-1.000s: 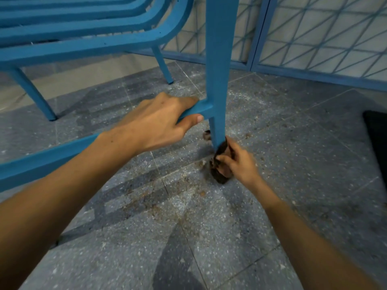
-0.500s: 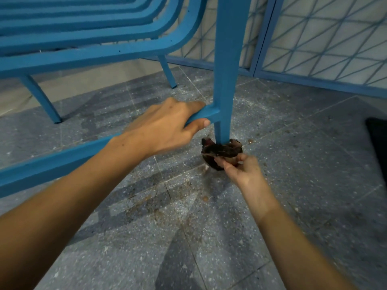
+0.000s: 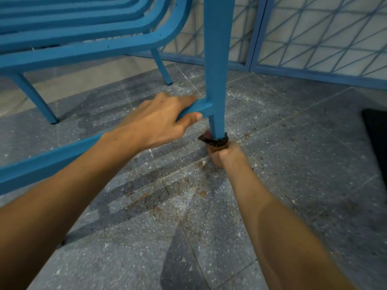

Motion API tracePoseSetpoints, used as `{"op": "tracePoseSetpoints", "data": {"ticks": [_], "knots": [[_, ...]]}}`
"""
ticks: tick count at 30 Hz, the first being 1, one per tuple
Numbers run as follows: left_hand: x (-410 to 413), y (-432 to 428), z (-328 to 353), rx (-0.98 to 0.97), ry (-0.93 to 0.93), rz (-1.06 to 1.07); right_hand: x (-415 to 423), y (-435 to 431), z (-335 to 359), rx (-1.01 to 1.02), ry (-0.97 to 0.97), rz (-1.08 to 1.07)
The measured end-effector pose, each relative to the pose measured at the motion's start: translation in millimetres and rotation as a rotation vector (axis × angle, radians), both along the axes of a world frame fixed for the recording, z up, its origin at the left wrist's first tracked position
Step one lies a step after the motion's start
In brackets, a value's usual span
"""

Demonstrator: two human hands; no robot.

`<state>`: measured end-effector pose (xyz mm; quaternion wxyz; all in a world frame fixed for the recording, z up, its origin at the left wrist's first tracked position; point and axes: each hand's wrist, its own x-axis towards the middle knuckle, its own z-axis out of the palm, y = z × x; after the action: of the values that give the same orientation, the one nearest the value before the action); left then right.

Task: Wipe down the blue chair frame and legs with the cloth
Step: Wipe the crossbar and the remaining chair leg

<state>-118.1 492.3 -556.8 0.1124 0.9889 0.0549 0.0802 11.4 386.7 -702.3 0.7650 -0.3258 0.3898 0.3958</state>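
Head view: the blue chair (image 3: pixel 83 49) stands on a speckled grey tile floor (image 3: pixel 303 164). Its slatted seat frame is at upper left, and one leg (image 3: pixel 217 59) runs down the middle of the picture. The left hand (image 3: pixel 159 120) is curled round the lower rail (image 3: pixel 52 160), thumb underneath, just beside the joint where that rail meets the leg. The right hand (image 3: pixel 225 155) is fisted low at the foot of the leg. It grips a dark brown cloth (image 3: pixel 215 141) bunched round the leg just above the floor, and cloth and hand hide the foot itself. Behind stands a blue lattice panel (image 3: pixel 314 28), and a black mat (image 3: pixel 377 139) lies at the right edge.

The step in hand looks to be the wiping of this leg, at its lowest part. The next move likely calls for the cloth to be held snug round the leg and drawn upward or twisted about the foot, while the left hand steadies the chair. The rail, the other legs and the seat frame would then need wiping. No brand, label or writing can be read anywhere
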Motion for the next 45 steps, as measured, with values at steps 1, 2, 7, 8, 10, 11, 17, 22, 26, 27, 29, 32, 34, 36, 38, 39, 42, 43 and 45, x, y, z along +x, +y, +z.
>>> {"op": "tracePoseSetpoints", "data": {"ticks": [1,2,7,8,10,11,17,22,26,27,29,32,34,36,38,39,42,43,45], "knots": [[0,0,1,0.001,0.005,-0.006,0,2,-3,-0.014,0.014,-0.013],[-1,-1,2,0.004,0.008,-0.018,-1,4,-4,-0.028,0.002,-0.014],[-18,2,4,0.032,0.004,-0.091,-14,3,-17,-0.067,0.008,0.043],[-24,2,4,0.034,0.002,-0.103,-18,0,-17,-0.072,-0.008,0.057],[-36,2,3,0.04,0.003,-0.124,-28,-4,-8,-0.003,-0.064,0.079],[-41,3,2,0.044,-0.001,-0.138,-32,-4,1,0.07,-0.08,0.092],[-65,5,5,0.079,-0.056,-0.22,-56,-18,49,0.231,-0.035,0.302],[-90,11,7,0.091,-0.079,-0.245,-70,-64,73,0.339,-0.286,0.665],[-118,24,8,0.127,-0.118,-0.218,-50,-96,71,0.202,-0.511,0.67],[-125,27,9,0.124,-0.12,-0.206,-48,-99,68,0.183,-0.594,0.623],[-135,32,9,0.122,-0.118,-0.179,-64,-92,73,0.213,-0.791,0.574],[-140,34,8,0.128,-0.087,-0.155,-119,-60,73,0.195,-1.147,0.622],[-140,32,9,0.134,-0.048,-0.138,-152,-37,64,0.075,-1.426,0.637],[-140,30,8,0.165,-0.027,-0.096,-161,-26,40,-0.064,-1.674,0.582],[-141,28,8,0.19,-0.02,-0.06,-149,-26,-2,-0.116,-1.639,0.627],[-141,27,7,0.192,-0.01,-0.054,-141,-30,-24,-0.149,-1.592,0.703],[-141,25,8,0.176,0.051,-0.031,-125,-51,-65,-0.142,-1.468,0.916],[-141,25,11,0.176,0.065,-0.027,-122,-53,-63,-0.094,-1.427,0.961],[-141,23,12,0.17,0.081,-0.028,-120,-51,-48,-0.013,-1.408,0.982]]}}
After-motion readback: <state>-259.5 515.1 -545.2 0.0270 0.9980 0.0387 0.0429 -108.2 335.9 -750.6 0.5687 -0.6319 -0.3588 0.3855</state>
